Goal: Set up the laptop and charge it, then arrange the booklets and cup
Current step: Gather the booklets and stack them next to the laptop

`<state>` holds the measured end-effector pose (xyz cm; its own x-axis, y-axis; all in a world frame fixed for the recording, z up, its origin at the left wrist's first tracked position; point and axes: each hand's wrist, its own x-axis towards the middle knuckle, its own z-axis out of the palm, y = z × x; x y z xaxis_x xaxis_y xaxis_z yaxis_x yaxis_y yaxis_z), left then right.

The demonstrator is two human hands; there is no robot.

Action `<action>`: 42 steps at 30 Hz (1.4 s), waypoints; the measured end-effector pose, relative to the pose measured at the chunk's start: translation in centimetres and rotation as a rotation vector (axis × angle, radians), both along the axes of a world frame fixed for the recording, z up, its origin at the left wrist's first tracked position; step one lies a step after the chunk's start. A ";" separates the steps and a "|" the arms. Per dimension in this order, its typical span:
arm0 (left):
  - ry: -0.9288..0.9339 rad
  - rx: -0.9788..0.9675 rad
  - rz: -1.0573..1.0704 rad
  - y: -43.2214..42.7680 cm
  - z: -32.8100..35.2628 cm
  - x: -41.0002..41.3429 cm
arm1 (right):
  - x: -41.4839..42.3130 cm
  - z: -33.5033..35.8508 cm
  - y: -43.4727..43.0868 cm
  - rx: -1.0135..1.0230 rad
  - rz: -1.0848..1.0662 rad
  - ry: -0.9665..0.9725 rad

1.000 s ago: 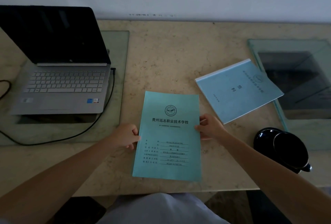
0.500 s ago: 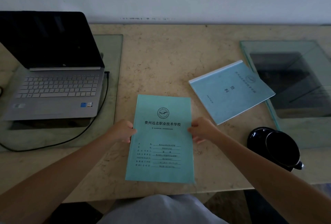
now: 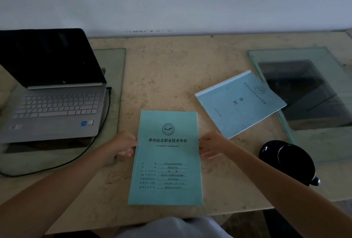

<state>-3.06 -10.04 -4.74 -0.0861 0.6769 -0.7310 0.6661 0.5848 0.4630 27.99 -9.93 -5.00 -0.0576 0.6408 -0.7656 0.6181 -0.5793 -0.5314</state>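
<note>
Laptop (image 3: 55, 93): open, screen dark, at table's (image 3: 171, 77) left, cable (image 3: 91, 142) plugged into its side.
Teal booklet (image 3: 165, 159): flat, centre front.
Blue booklet (image 3: 241, 102): angled, right.
Cup (image 3: 293, 161): black, front right.
Left hand (image 3: 123, 144): gripping teal booklet's left edge.
Right hand (image 3: 211, 144): gripping its right edge.
</note>
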 end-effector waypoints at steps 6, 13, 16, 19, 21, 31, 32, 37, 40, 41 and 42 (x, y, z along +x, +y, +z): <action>0.028 0.407 -0.027 5.4 1.4 2.2 | 4.5 1.4 1.5 0.213 -0.506 0.274; -0.052 0.508 -0.237 12.7 2.7 11.5 | 12.3 2.9 3.8 0.435 -1.208 0.262; -0.084 0.498 -0.302 15.9 2.1 16.7 | 14.0 2.5 4.7 0.397 -1.235 0.230; -0.077 0.430 -0.441 18.8 0.9 21.2 | 15.6 1.8 5.4 0.320 -1.271 0.199; 0.006 0.404 -0.575 20.6 -0.1 23.6 | 16.8 1.5 5.7 0.224 -1.333 0.212; -0.017 0.313 -0.397 24.3 -3.4 27.9 | 19.3 0.0 8.1 0.108 -1.431 0.337; -0.056 0.305 -0.364 24.4 -3.3 27.9 | 19.3 -0.2 8.4 0.130 -1.423 0.315; -0.150 0.263 -0.356 24.2 -3.0 27.3 | 18.7 -0.9 9.0 0.185 -1.364 0.301; -0.171 0.210 -0.315 23.7 -2.7 27.1 | 18.0 -0.9 9.0 0.215 -1.252 0.344; -0.187 0.187 -0.297 23.4 -2.6 27.0 | 17.8 -0.8 9.0 0.231 -1.231 0.327; -0.206 0.158 -0.280 23.2 -2.3 27.0 | 17.6 -0.6 9.0 0.245 -1.225 0.305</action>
<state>23.96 13.13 -7.07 0.2561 0.7593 -0.5983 0.6737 0.3036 0.6737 45.60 -0.96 -5.58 0.5144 0.5210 -0.6812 -0.4104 -0.5479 -0.7290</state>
